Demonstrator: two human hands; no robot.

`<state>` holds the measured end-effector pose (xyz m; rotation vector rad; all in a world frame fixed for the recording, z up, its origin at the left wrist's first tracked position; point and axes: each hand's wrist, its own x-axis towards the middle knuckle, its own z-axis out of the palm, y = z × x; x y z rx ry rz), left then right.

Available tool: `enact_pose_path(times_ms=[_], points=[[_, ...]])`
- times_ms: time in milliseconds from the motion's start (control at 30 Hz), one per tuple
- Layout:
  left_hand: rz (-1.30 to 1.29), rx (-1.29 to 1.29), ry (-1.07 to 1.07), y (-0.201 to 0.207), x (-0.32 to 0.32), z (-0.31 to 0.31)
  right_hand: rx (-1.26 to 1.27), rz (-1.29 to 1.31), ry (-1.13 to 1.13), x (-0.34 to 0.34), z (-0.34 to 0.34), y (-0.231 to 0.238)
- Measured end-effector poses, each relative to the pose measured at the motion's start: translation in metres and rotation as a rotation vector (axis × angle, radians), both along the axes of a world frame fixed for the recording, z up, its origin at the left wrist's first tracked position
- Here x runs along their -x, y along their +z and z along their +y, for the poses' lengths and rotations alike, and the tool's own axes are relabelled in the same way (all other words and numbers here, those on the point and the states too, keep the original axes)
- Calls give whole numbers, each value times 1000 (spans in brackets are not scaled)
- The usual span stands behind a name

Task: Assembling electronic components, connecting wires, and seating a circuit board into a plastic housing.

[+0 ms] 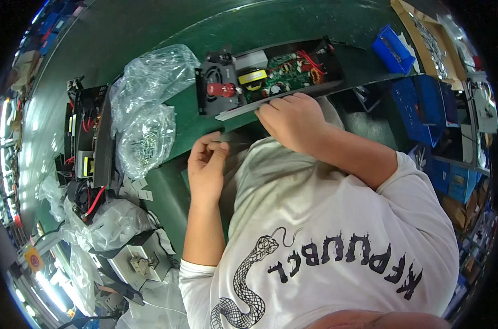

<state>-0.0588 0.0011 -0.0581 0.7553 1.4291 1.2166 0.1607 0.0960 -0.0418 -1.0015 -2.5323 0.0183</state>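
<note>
An open black metal electronics case (328,88) lies on the green bench in front of me. Inside it are a green circuit board (287,74), a yellow-taped transformer (252,77) and red wires. Its left end panel (218,77) has a fan grille and a red terminal. My right hand (292,120) is closed, its curled fingers against the near wall of this case. Lower left of the case, my left hand (206,167) has thumb and forefinger pinched together; anything between them is too small to make out.
Left of the case lie a clear plastic bag (155,71) and a bag of small screws (146,142). Farther left stands a second open case (92,131). A blue bin (394,49) and a cardboard box (430,41) sit at the far right. Lower left is a grey-white fixture (142,260).
</note>
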Motion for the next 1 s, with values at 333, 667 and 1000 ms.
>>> enact_pose_path(times_ms=[333,667,1000], points=[[-47,-63,-22,-14,0,6,-63,28,129,-1,26,26],[-62,-93,-104,-22,2,6,-1,-61,138,1,29,30],[-22,-53,-180,-15,8,14,237,25,-9,-61,106,10]])
